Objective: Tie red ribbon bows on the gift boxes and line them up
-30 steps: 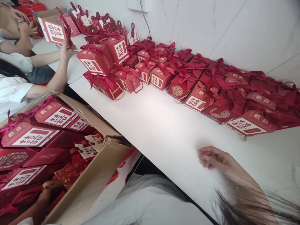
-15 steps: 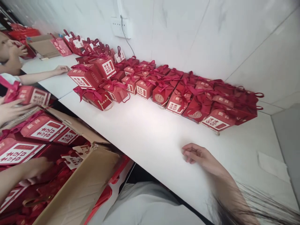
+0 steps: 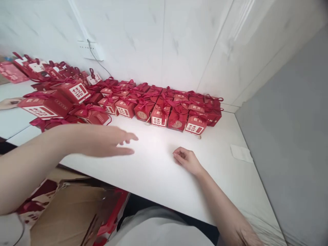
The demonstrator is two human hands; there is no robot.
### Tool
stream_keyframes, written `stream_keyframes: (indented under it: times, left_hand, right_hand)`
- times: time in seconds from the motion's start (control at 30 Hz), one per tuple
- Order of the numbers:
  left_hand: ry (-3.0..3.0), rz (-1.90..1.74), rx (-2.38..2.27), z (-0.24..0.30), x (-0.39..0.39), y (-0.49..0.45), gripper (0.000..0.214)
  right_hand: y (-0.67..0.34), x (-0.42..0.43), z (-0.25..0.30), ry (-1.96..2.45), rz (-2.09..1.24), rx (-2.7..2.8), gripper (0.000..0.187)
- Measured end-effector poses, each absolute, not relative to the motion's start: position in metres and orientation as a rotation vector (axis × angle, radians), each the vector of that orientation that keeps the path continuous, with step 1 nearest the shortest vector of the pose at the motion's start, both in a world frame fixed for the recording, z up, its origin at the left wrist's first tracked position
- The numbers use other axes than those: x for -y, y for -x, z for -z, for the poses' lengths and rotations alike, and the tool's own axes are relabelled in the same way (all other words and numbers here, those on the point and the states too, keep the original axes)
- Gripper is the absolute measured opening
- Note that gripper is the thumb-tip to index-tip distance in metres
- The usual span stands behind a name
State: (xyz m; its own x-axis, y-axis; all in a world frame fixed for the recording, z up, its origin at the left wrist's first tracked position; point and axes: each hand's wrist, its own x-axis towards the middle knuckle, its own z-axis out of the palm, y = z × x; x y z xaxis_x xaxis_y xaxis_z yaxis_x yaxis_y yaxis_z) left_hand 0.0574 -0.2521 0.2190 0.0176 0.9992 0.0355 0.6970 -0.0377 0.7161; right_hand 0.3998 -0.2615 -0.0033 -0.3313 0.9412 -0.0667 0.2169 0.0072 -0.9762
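Observation:
My left hand (image 3: 107,140) hovers over the white table (image 3: 159,171) with its fingers stretched out, holding nothing. It is just in front of a red gift box with a ribbon (image 3: 92,115). My right hand (image 3: 186,160) rests on the table with its fingers loosely curled, nothing in it. Behind both hands a long row of red ribboned gift boxes (image 3: 159,111) stands along the white wall.
A cardboard carton (image 3: 69,212) with red boxes inside sits below the table's near edge at the left. Another person's hand (image 3: 9,103) lies on the table at far left. A wall socket with a cable (image 3: 91,51) is above the boxes. A grey panel (image 3: 289,136) closes the right side.
My left hand has come up out of the carton and reached over the table. My view has swung to the right. My right hand stays resting on the table.

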Motion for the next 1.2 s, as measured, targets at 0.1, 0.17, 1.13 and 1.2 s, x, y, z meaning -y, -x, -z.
stream_keyframes:
  times: [0.1, 0.17, 1.13, 1.2]
  left_hand:
    - [-2.03, -0.08, -1.318, -0.221, 0.187, -0.122, 0.047]
    - [-2.027, -0.072, -1.224, -0.213, 0.157, -0.164, 0.043]
    - [-1.503, -0.837, -0.967, -0.03, 0.177, -0.212, 0.071]
    - [-1.591, -0.806, -0.895, -0.034, 0.178, -0.209, 0.068]
  right_hand:
    - [-0.403, 0.247, 0.01, 1.281, -0.965, 1.42, 0.03]
    - [-0.411, 0.235, 0.013, 1.313, -0.825, 1.274, 0.034]
    - [-0.467, 0.231, -0.03, 1.375, -0.825, 0.857, 0.053]
    - [-0.463, 0.232, -0.032, 1.423, -0.98, 0.927, 0.058]
